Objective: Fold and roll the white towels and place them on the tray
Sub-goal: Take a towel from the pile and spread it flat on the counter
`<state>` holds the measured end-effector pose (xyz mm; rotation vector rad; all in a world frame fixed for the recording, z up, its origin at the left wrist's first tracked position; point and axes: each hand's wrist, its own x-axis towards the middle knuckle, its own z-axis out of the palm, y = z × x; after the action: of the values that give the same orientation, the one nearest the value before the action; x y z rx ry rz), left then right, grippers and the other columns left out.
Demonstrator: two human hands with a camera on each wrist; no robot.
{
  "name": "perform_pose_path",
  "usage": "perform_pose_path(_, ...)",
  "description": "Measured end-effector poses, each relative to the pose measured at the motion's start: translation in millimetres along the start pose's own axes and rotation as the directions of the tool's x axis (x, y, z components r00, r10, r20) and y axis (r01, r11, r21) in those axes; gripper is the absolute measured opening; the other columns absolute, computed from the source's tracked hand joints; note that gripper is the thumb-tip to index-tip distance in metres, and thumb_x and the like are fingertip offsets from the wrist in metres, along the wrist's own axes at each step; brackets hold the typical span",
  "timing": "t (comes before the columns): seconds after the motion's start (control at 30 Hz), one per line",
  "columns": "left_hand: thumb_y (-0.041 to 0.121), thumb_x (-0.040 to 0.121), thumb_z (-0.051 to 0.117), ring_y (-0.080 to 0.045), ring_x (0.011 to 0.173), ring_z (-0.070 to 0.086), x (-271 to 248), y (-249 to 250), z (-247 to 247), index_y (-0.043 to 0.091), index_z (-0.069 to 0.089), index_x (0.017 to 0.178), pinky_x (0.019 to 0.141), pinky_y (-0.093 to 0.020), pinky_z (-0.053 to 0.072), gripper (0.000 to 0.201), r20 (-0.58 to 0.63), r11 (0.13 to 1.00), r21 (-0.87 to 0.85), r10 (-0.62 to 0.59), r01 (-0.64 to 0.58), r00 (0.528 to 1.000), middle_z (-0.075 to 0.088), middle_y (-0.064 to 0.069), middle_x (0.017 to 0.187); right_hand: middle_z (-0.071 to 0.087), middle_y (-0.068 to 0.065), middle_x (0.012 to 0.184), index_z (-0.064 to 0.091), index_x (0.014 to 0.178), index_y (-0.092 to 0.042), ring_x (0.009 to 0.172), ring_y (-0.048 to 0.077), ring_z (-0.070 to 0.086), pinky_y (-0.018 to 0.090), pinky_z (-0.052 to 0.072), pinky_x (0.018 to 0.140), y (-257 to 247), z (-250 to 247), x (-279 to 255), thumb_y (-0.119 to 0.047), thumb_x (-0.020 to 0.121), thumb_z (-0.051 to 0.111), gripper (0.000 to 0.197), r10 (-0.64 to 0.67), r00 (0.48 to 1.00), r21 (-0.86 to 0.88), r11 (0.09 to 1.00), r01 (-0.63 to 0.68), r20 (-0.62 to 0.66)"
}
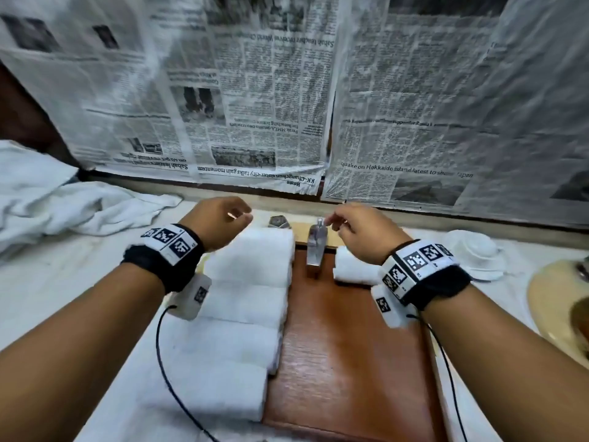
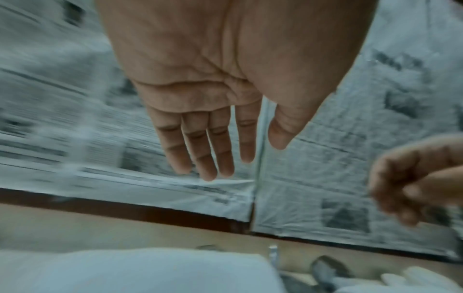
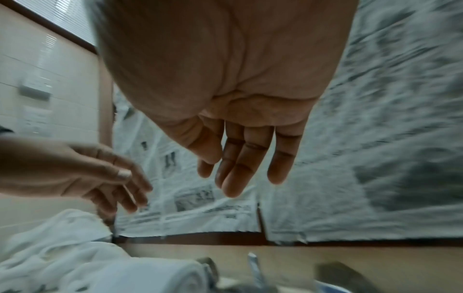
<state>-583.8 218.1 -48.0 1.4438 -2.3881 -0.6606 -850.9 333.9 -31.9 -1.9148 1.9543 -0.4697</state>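
Note:
A brown wooden tray (image 1: 347, 362) lies in front of me. Several rolled white towels (image 1: 245, 301) sit in a row along its left side, and one small rolled towel (image 1: 353, 266) lies at its far right. My left hand (image 1: 220, 220) hovers above the farthest roll, fingers straight and holding nothing (image 2: 205, 150). My right hand (image 1: 353, 224) hovers over the tray's far end near a clear bottle (image 1: 315, 247), fingers relaxed and empty (image 3: 240, 164). A heap of loose white towels (image 1: 54, 199) lies at the far left.
Newspaper sheets (image 1: 287, 90) cover the wall behind the counter. A white cup on a saucer (image 1: 475, 253) stands at the right, with a beige basin (image 1: 554, 307) beyond it. A small dark object (image 1: 279, 222) sits behind the rolls.

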Motion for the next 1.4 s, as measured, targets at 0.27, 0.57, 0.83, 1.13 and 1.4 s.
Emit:
perform_pose_path(0.27, 0.039, 0.098, 0.055, -0.022, 0.114, 0.058, -107.9, -214.2, -43.7, 0.020, 0.064, 0.123, 0.095, -0.030, 0.044, 0.033, 0.187, 0.889, 0.257, -0.429, 0.378, 0.884, 0.064, -0.002, 0.124, 0.060, -0.005, 0.116, 0.061, 0.117, -0.030, 0.106, 0.017, 0.056, 0.031, 0.047, 0.086, -184.8, 71.4, 67.0, -0.003, 0.089, 0.035, 0.047, -0.156, 0.951, -0.022, 0.986, 0.168, 0.269)
perform_pose_path(0.57, 0.035, 0.093, 0.054, -0.026, 0.134, 0.042, -143.8, -450.7, -79.5, 0.025, 0.047, 0.142, 0.110, -0.032, 0.035, 0.051, 0.172, 0.834, 0.431, -0.450, 0.344, 0.877, 0.038, -0.003, 0.150, 0.048, 0.002, 0.140, 0.053, 0.135, -0.026, 0.126, 0.023, 0.049, 0.030, 0.039, 0.093, -344.4, 255.9, 159.1, -0.011, 0.095, 0.042, 0.044, -0.032, 0.872, -0.193, 0.971, 0.144, 0.489)
perform_pose_path(0.83, 0.031, 0.083, 0.069, -0.035, 0.126, 0.046, -126.3, -525.3, -160.6, 0.017, 0.039, 0.143, 0.097, -0.047, 0.049, 0.069, -0.171, 0.961, 0.234, -0.106, 0.145, 0.980, 0.036, -0.012, 0.145, 0.006, 0.003, 0.165, 0.027, 0.152, -0.032, 0.149, 0.026, 0.017, 0.038, 0.023, 0.120, -411.8, 410.4, 179.9, -0.028, 0.092, 0.049, 0.064, 0.139, 0.848, -0.189, 0.981, -0.047, 0.512)
perform_pose_path(1.13, 0.023, 0.096, 0.040, -0.032, 0.101, 0.062, -10.1, -533.7, -310.7, 0.018, 0.054, 0.111, 0.083, -0.042, 0.052, 0.021, -0.266, 0.842, 0.418, -0.244, 0.340, 0.932, 0.065, -0.010, 0.113, 0.034, -0.002, 0.153, 0.028, 0.151, -0.031, 0.137, 0.015, 0.039, 0.026, 0.030, 0.112, -463.9, 349.6, 216.5, -0.032, 0.098, 0.050, 0.058, 0.010, 0.950, -0.025, 1.000, -0.003, 0.313)
perform_pose_path(1.4, 0.033, 0.095, 0.049, -0.003, 0.069, 0.053, -45.1, -405.4, -342.9, 0.021, 0.056, 0.081, 0.067, -0.023, 0.042, 0.019, -0.262, 0.852, -0.124, 0.466, -0.508, 0.845, 0.056, 0.007, 0.070, 0.040, -0.007, 0.138, 0.036, 0.148, -0.026, 0.131, 0.004, 0.037, 0.026, 0.032, 0.112, -536.5, 270.6, 259.9, -0.046, 0.069, 0.081, 0.094, -0.059, 0.977, 0.394, 0.909, 0.137, -0.205)
